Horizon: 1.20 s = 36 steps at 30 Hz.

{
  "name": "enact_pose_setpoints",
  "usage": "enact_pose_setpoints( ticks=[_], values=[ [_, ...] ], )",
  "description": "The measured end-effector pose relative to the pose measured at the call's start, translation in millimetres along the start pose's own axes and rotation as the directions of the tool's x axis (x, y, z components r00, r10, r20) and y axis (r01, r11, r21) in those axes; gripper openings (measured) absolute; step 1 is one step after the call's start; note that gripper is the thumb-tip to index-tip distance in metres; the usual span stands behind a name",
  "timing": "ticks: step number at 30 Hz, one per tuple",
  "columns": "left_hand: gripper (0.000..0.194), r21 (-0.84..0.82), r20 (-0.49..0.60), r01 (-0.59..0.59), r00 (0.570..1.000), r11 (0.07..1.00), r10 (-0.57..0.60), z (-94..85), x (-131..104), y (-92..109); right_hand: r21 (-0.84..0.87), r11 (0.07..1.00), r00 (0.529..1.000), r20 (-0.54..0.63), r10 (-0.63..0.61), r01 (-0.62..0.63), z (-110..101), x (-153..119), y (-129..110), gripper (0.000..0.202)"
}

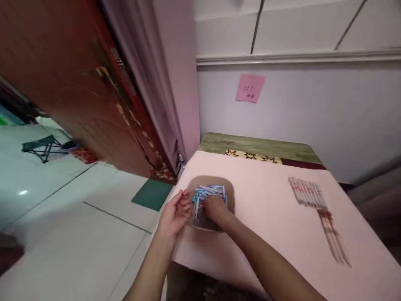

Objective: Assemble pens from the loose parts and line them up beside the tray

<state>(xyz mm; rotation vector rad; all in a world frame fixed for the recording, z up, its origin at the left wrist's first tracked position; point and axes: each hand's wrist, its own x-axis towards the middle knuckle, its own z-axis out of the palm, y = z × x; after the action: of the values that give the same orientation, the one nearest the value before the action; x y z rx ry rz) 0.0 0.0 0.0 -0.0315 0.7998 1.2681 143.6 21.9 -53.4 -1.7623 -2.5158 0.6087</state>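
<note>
My left hand (178, 211) is at the left rim of a brownish plastic bin (230, 184). Its thumb and forefinger pinch a small reddish pen cap (184, 192), its round open end facing up; the other fingers are curled. Inside the bin lies a loose heap of white and blue pens (208, 190), with brighter blue bits at the left. My right hand (215, 209) reaches down into the bin from the right, fingers bent and closed among the pens. Its fingertips are mostly hidden, so what they grip cannot be made out.
On the pink-covered table (260, 242), a row of red-and-white pens (308, 192) lies at the right, with several brownish pens (333, 238) below it. A wall with a pink note (249, 88) stands behind. An open wooden door (78, 83) and a folding stool (42, 146) are left.
</note>
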Motion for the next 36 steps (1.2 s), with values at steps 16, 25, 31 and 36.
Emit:
enact_pose_setpoints(
  ticks=[16, 25, 31, 36],
  values=[
    [0.007, 0.026, -0.002, 0.018, 1.000, 0.999, -0.018, 8.4, -1.0, -3.7, 0.020, 1.000, 1.000, 0.018, -0.016, 0.016, 4.0, 5.2, -32.1, 0.024],
    [0.006, -0.057, 0.001, 0.108, 0.994, 0.992, -0.109, 19.6, -6.9, -13.6, 0.256, 0.966, 0.970, -0.223, 0.093, -0.034, -36.3, -38.3, 8.3, 0.017],
    [0.003, -0.015, 0.008, 0.227, 0.974, 0.974, -0.227, 24.6, -9.4, -45.3, 0.839, 0.523, 0.914, -0.321, 0.247, 0.153, -55.7, -73.7, 20.7, 0.011],
    [0.007, 0.083, 0.034, 0.293, 0.954, 0.952, -0.297, 26.7, -13.9, -67.2, 0.863, 0.465, 0.891, -0.356, 0.281, 0.198, -61.7, -94.0, 12.2, 0.015]
  ],
)
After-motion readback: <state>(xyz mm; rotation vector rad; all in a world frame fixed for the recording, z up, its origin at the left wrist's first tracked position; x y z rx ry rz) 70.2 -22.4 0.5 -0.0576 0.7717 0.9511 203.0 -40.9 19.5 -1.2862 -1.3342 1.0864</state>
